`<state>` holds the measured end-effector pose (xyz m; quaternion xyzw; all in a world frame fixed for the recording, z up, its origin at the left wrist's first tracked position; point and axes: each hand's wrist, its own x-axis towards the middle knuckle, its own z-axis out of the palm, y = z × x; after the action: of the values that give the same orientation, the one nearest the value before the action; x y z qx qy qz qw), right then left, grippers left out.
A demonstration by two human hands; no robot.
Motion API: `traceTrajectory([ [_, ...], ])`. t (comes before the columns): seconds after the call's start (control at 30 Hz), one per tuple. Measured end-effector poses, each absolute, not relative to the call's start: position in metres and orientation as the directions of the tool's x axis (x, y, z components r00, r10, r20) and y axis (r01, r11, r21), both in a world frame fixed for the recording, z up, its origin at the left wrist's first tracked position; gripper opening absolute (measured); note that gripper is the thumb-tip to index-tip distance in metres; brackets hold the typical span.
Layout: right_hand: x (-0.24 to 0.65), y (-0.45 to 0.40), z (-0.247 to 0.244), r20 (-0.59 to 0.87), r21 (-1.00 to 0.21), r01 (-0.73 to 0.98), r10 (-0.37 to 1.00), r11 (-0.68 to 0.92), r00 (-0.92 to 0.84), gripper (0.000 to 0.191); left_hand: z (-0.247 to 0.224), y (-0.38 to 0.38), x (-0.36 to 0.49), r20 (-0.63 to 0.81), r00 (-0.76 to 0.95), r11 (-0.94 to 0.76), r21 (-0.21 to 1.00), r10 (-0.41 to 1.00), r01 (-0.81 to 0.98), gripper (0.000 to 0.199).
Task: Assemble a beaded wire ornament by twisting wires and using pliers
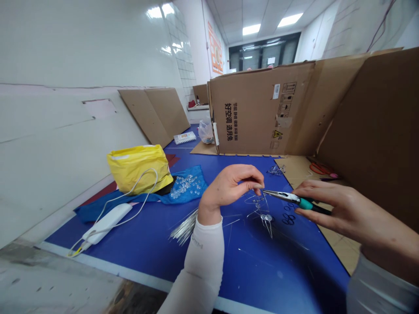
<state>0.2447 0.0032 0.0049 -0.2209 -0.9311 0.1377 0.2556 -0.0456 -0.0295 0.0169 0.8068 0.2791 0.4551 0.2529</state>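
Note:
Above the blue table, my left hand [234, 185] pinches the end of a thin wire piece with clear beads [266, 218], which hangs below the fingertips. My right hand [330, 205] is wrapped round needle-nose pliers [304, 203] with green and black handles. The pliers' tip points left and is close to my left fingertips; whether it touches the wire is too small to tell. Beneath my left forearm lies a bundle of straight silvery wires [185, 227]. Dark rings [288, 219] lie below the pliers.
Clear beads [186, 185] lie on a blue cloth [157, 198] beside a yellow bag [139, 168]. A white power strip [108, 223] with a cable is at left. A large cardboard box [255, 113] stands behind; red-handled scissors [321, 168] and a wire cluster [276, 170] lie at right.

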Motion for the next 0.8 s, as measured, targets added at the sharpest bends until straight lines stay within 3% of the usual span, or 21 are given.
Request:
traceTrajectory([
  [0.4,0.233,0.006,-0.001,0.519,-0.37,0.321,0.481,0.872,-0.707,0.023,0.009,-0.025,-0.046,0.705,0.263,-0.739,0.672,0.658,0.05,0.015],
  [0.6,0.217,0.006,-0.003,0.597,-0.397,0.293,0.487,0.87,-0.638,0.022,0.005,-0.018,-0.046,0.782,0.167,-0.777,0.62,0.601,-0.108,0.006],
  [0.8,0.202,0.008,-0.009,0.625,-0.459,0.249,0.509,0.853,-0.591,0.02,0.008,-0.018,-0.044,0.8,0.068,-0.792,0.6,0.597,-0.108,0.015],
])
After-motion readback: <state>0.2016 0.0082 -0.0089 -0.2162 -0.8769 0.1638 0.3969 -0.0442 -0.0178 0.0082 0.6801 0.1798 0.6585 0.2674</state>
